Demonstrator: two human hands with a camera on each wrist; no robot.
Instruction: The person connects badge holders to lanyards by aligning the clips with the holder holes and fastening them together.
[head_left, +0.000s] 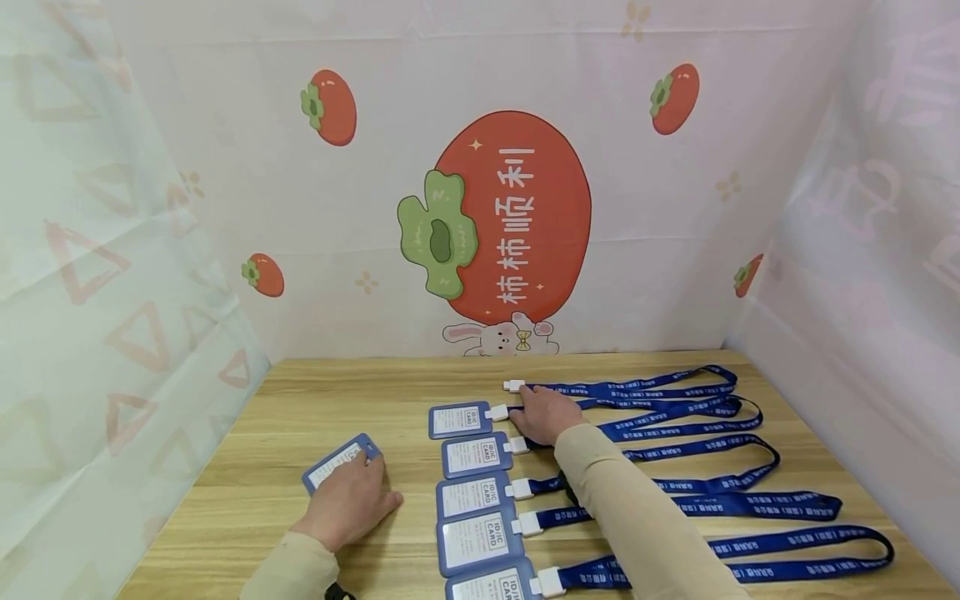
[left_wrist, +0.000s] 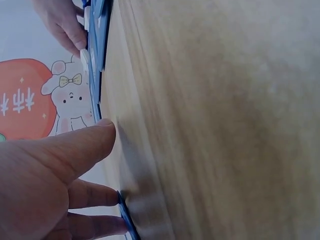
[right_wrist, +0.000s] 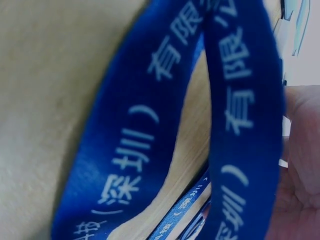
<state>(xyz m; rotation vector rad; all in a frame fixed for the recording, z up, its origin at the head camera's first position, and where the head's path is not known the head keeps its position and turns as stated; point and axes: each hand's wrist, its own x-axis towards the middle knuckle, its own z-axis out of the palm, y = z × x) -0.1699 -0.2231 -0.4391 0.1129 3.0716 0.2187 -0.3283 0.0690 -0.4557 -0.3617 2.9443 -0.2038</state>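
Observation:
My left hand (head_left: 351, 498) rests its fingertips on a blue-framed ID card holder (head_left: 322, 477) lying aslant on the left of the table, with no lanyard attached. In the left wrist view those fingers are fairly straight against the holder's edge (left_wrist: 129, 220), the thumb (left_wrist: 95, 142) held apart. My right hand (head_left: 551, 414) is at the farthest blue lanyard (head_left: 622, 388), fingertips right beside its white clip (head_left: 514, 386), which has no card holder on it. Whether the fingers pinch that strap I cannot tell. Blue straps (right_wrist: 135, 135) fill much of the right wrist view.
Several card holders (head_left: 471, 454) with white clips and blue lanyards (head_left: 750, 504) stand in a column down the middle, straps running right under my right forearm. The wooden table (head_left: 300, 392) meets a white printed cloth (head_left: 360, 192) at the back and sides.

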